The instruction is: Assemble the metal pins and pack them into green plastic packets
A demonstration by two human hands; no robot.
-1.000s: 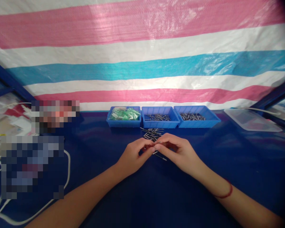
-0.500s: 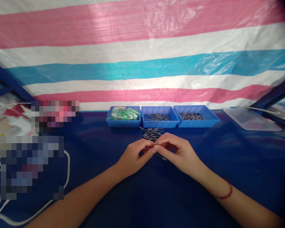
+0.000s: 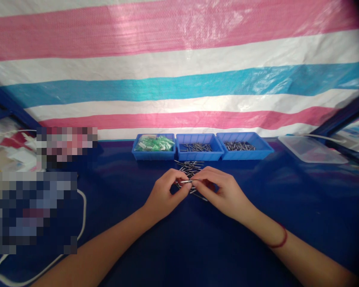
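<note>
A slim silvery metal rod (image 3: pixel 185 181) lies crosswise between my fingertips, in front of the three blue bins. My left hand (image 3: pixel 167 190) pinches its left part between thumb and forefinger. From the other side my right hand (image 3: pixel 219 191) grips the right part, with thumb and fingers closed and covering that end. Just behind and beneath the fingertips is a loose pile of similar thin metal rods (image 3: pixel 190 166) on the dark blue table (image 3: pixel 179 247). The fingers hide part of this pile.
At the back stand a bin of green packets (image 3: pixel 155 144), a bin of thin rods (image 3: pixel 197 153) and a bin of small dark metal pieces (image 3: pixel 242 155). A clear plastic lid (image 3: pixel 314 149) lies to their right. A white cable (image 3: pixel 84 215) curves at left beside blurred-out items.
The rod between my hands now shows more plainly, and the left fingertips have shifted slightly left along it. The whole view has moved a little.
</note>
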